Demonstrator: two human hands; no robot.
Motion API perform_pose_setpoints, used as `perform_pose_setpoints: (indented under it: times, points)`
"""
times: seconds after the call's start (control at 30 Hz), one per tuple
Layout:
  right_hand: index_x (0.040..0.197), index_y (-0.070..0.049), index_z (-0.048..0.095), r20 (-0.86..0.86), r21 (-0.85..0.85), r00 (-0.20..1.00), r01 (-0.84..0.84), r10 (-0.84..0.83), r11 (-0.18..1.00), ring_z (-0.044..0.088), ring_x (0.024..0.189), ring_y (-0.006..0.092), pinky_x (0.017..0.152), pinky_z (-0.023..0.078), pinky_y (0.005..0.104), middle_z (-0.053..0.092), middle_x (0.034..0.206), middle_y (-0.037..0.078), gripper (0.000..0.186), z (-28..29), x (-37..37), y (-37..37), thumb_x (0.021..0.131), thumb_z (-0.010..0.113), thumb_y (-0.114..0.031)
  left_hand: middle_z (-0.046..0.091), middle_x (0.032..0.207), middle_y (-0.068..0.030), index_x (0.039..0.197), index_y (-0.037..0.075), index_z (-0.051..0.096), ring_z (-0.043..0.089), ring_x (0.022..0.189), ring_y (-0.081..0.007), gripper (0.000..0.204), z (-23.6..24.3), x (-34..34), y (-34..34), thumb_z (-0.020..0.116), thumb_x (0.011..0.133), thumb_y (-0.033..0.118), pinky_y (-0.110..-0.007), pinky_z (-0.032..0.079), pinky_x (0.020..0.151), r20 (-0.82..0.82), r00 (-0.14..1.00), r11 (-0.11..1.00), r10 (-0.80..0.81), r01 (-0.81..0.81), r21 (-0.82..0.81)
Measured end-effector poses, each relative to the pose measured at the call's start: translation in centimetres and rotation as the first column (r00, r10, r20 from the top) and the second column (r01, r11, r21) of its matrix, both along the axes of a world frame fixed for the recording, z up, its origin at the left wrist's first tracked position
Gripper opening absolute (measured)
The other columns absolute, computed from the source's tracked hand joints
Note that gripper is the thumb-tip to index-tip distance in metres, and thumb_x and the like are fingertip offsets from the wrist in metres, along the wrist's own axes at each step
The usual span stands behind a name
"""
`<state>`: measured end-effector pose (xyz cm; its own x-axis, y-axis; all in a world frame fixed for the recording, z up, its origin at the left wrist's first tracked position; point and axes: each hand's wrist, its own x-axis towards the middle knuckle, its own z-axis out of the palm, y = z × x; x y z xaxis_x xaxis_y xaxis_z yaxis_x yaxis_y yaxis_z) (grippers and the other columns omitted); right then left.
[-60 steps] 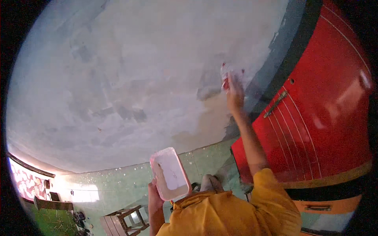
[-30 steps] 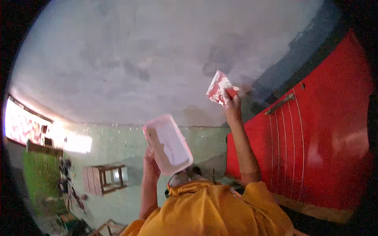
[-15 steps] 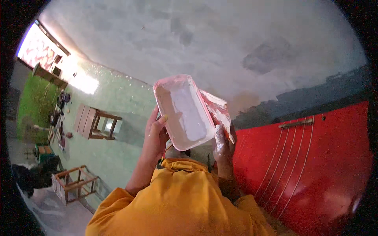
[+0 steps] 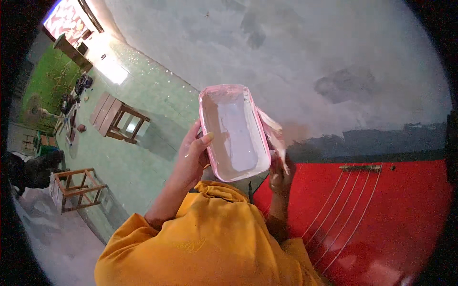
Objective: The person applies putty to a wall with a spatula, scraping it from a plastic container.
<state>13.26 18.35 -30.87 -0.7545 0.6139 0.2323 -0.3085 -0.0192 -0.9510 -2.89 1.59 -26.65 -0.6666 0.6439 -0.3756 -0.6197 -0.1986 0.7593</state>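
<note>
My left hand (image 4: 193,155) grips the left side of a pink rectangular tray (image 4: 234,133) with white paste inside, held up in front of me. My right hand (image 4: 281,172) is just right of the tray and holds a paste-smeared scraper (image 4: 271,129), whose blade rests against the tray's right rim. Behind both is a grey plastered wall (image 4: 310,52) with darker patches (image 4: 344,86). My orange sleeves (image 4: 200,238) fill the lower middle.
A red panel (image 4: 372,219) with thin light lines and a metal latch (image 4: 361,168) sits at the lower right, under a dark band (image 4: 381,143). Two wooden stools (image 4: 118,119) (image 4: 76,188) stand on the green floor (image 4: 143,95) at left.
My right hand has come down from the wall with the scraper and now meets the tray's right rim. The tray has risen closer, and the view has swung toward the floor at left.
</note>
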Motion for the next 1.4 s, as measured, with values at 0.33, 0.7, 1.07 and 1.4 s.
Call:
perform_pose_setpoints:
  times: [0.33,0.7,1.07,1.4]
  points:
    - [0.143,-0.005,0.048,0.314,0.321,0.941,0.018,-0.124,0.947,0.055,0.129,0.0319,0.105,0.044,0.0368,0.053,0.142,0.019,0.045,-2.5,-3.5,0.2,0.099,0.051,-0.014,0.056,0.13,-0.0102,0.152,0.007,0.028,0.062,0.111,-0.0189,0.064,0.7,0.0,-1.1,0.053,0.094,0.019,-0.034,0.055,0.09,0.031,0.999,0.999,-0.038,0.038,0.017]
    - [0.13,-0.006,0.056,0.494,0.662,0.788,-0.068,-0.367,0.746,0.071,0.093,0.0311,0.083,0.056,0.0398,0.069,0.114,0.017,0.034,-4.8,-2.3,6.9,0.099,0.057,-0.021,0.058,0.124,-0.0102,0.15,0.002,0.032,0.061,0.109,-0.0183,0.068,-0.1,-1.9,-2.7,0.056,0.091,0.027,-0.033,0.051,0.093,0.03,0.994,0.989,-0.108,0.104,0.105]
    - [0.128,-0.002,0.055,0.345,0.55,0.869,0.119,-0.354,0.827,0.067,0.101,0.0213,0.087,0.054,0.0348,0.069,0.11,0.015,0.039,8.9,-2.6,5.5,0.092,0.068,-0.01,0.054,0.136,-0.0129,0.149,-0.003,0.036,0.054,0.122,-0.019,0.08,3.0,-5.3,-2.2,0.07,0.081,0.023,-0.035,0.042,0.104,-0.511,0.778,0.926,-0.365,0.248,-0.284]
    - [0.127,-0.004,0.06,0.408,0.782,0.781,-0.031,-0.473,0.622,0.068,0.104,0.0385,0.087,0.054,0.0435,0.067,0.118,0.022,0.038,10.7,-3.1,4.2,0.091,0.067,-0.016,0.056,0.132,-0.02,0.145,-0.009,0.037,0.058,0.116,-0.0213,0.087,3.5,-5.8,-1.6,0.073,0.076,0.027,-0.035,0.048,0.099,-0.583,0.712,0.91,-0.392,0.207,-0.359]
